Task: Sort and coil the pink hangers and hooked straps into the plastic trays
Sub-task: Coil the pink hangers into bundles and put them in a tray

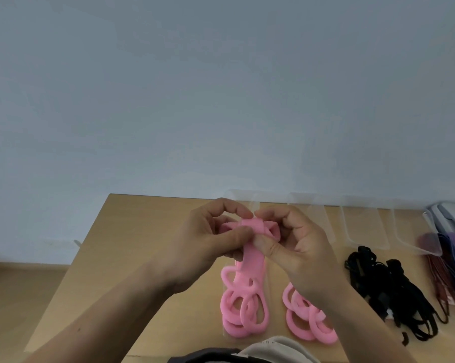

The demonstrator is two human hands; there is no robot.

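Head view: left hand [210, 238] and right hand [297, 244] pinch pink hanger [252, 258], partly hiding clear trays [360, 224]; black straps [383, 286] right.

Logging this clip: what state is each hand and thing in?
left hand: fingers pinch the held pink hanger's top.
right hand: fingers pinch the same top.
held pink hanger: top folded between both hands, loops below.
second pink hanger: lying on the table, untouched.
black straps: loose, tangled pile on the table.
clear trays: at the far edge, apparently empty.
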